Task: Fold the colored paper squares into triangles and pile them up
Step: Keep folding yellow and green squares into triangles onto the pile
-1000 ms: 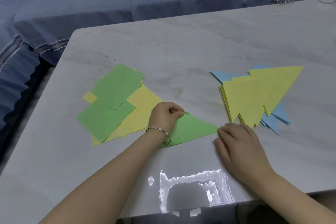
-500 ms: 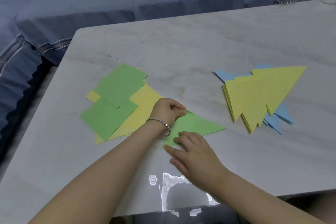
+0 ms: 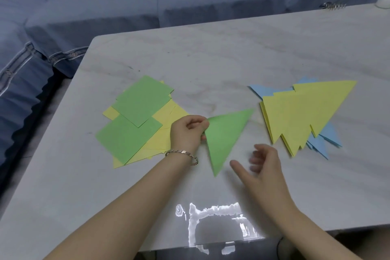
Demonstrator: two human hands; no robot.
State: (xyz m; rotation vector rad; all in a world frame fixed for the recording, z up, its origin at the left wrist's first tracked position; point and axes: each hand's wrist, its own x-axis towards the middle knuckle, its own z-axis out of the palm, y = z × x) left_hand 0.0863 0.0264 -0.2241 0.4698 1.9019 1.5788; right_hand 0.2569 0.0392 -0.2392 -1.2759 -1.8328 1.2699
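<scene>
One folded green triangle [image 3: 225,135] is pinched at its left corner by the curled fingers of the left hand [image 3: 187,133], near the middle of the marble table [image 3: 211,59] between two paper heaps. The right hand [image 3: 266,167], blurred, is held just beside the triangle's lower tip, its fingers loosely spread and nothing gripped. On the left, two green squares [image 3: 143,101] are laid over yellow squares [image 3: 173,114] too overlapped to count; on the right, three yellow triangles [image 3: 299,112] are piled on blue triangles [image 3: 261,91], their number unclear.

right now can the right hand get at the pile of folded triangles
Probably yes: the right hand holds nothing and is near the pile of folded triangles, with only bare table between.
</scene>
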